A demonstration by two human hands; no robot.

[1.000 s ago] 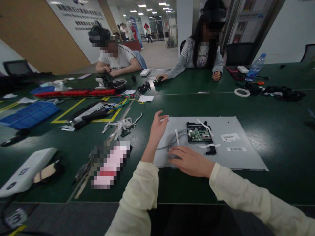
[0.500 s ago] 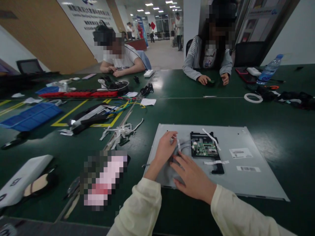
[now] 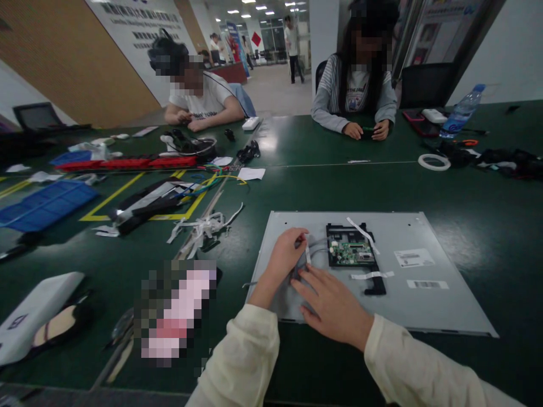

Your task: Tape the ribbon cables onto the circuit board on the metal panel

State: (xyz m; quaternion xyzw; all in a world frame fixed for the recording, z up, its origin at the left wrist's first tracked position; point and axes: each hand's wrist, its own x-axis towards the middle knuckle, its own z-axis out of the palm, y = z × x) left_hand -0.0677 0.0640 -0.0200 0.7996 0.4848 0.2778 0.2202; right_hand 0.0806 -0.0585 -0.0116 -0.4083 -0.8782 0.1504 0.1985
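A grey metal panel (image 3: 432,316) lies flat before me, with a black bracket (image 3: 375,287) and green circuit board (image 3: 350,252) on its back. White tape strips cross the bracket at the top (image 3: 363,234) and lower down (image 3: 372,276). Thumb and fingers of my left hand (image 3: 283,257) pinch the upper end of another white tape strip (image 3: 308,250) left of the board. My right hand (image 3: 328,299) rests on the panel, fingers apart, its index fingertip at the strip's lower end. Grey cables (image 3: 319,245) run from the board toward my hands, which hide their far part.
Left of the panel lie crumpled white strips (image 3: 207,226), a blurred-out phone-like object (image 3: 182,311) and a white device (image 3: 40,316). Beyond are a blue tray (image 3: 48,203), a tape roll (image 3: 433,162) and a water bottle (image 3: 463,112). Two people sit across the table.
My view has shifted slightly, while both hands keep nearly the same pose on the panel. Across the table, the right-hand person's hands have come together around a small dark green object.
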